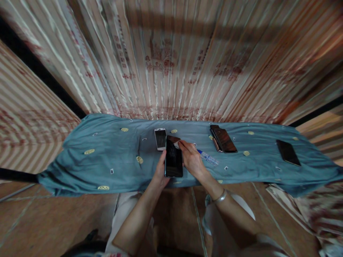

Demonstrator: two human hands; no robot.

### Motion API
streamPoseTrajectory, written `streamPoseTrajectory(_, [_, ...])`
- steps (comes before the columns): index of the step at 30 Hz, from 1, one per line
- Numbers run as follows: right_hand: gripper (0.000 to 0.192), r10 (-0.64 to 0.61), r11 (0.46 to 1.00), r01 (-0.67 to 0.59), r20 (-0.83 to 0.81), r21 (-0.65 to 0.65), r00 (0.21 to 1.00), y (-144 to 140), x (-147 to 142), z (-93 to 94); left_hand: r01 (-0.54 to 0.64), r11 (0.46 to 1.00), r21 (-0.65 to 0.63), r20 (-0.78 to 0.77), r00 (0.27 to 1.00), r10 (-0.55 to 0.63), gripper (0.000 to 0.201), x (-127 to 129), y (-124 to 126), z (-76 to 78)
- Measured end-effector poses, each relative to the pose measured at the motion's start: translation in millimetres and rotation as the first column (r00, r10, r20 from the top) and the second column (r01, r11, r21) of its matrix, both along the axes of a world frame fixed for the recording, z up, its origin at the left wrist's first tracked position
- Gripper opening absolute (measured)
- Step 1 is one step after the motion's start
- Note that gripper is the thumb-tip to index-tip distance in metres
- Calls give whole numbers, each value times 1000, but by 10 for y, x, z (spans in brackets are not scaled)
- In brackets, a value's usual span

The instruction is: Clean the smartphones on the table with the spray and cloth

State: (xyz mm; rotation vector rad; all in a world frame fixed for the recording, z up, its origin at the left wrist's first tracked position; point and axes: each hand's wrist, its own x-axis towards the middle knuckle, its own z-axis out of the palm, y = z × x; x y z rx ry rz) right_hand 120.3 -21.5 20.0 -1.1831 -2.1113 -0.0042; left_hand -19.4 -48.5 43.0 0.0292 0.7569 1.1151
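Head view: the dark phone [173,159] sits dead center of the frame, long axis running up and down, bottom end toward me. My left hand [160,173] is wrapped around its lower left edge, gripping it from beneath. My right hand [191,159] comes in from the right, fingertips pinched at the phone's upper right corner on a light scrap I can't make out. Just above, a white phone [160,139] lies on the blue cloth [107,157].
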Motion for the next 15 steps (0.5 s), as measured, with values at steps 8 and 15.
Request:
streamPoseTrajectory(8, [46,74,997,-74,27,5,997,-209,-66,-13,-43,999,9,-14,999,43,39,-40,62,-6])
streamPoseTrajectory(15, [50,124,992,-125,41,14,991,-382,-73,-31,-82,997,-4,-8,997,82,38,-50,116,-11])
